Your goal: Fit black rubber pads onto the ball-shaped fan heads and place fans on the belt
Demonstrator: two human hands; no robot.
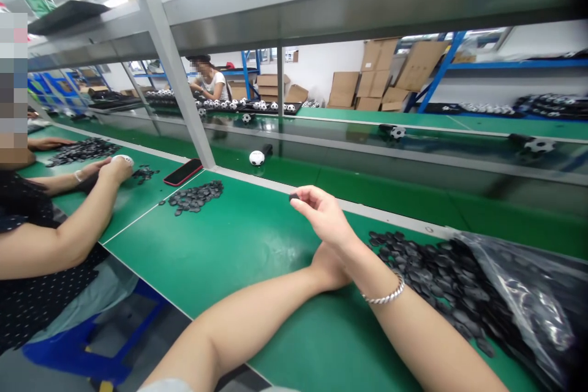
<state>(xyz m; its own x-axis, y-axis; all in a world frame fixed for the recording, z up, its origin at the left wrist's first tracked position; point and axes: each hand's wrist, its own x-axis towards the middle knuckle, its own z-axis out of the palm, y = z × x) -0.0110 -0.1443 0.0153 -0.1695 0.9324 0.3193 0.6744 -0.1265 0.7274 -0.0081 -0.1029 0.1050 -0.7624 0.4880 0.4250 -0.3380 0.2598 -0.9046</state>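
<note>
Green matting covers the workbench (257,245), and everything below is placed against that bench. Above its middle the right hand (324,214) is raised, fingers curled, thumb and forefinger pinching a small black plastic piece (294,196) clear of the surface. A silver chain bracelet (386,295) circles that wrist. The left hand (328,269) lies on the bench underneath the right forearm, mostly hidden by it, so whether it is open or closed cannot be told. On the bench's right part a heap of black plastic pieces (427,269) spills from a clear plastic bag (528,294). Toward the bench's far left a smaller pile of the same pieces (196,196) sits, with a red-edged phone (182,172) just beyond it. Past the bench's far edge, on the conveyor (367,135), a football-patterned ball with a black handle (258,156) lies. At the bench's left end a co-worker's hands (110,168) hold a white ball (122,160)
</note>
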